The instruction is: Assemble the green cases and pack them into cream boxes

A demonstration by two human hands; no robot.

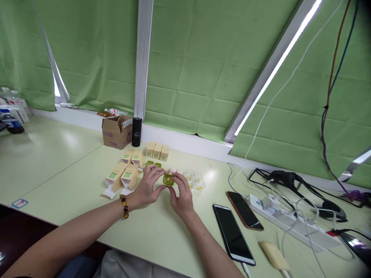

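Both my hands hold a small green square cup point(168, 180) above the table, its hollow side facing me. My left hand point(149, 184) pinches its left side, thumb low and fingers on top. My right hand point(183, 193) grips its right side between thumb and fingers. Just behind lie more green pieces point(153, 164), partly hidden by my left hand. Right of my hands stand several clear plastic cups point(197, 180) with small yellow bits inside. Left of them, several beige cartons point(130, 175) lie with open flaps, and three closed beige boxes point(157, 151) stand in a row.
Farther back are a cardboard box point(116, 133) and a black cylindrical flask point(136, 132). To the right lie a white-framed phone point(234, 234), a second phone point(244, 210), a yellowish charger block point(274, 255) and a power strip point(292, 224) with tangled cables. Bottles point(11, 121) stand at far left.
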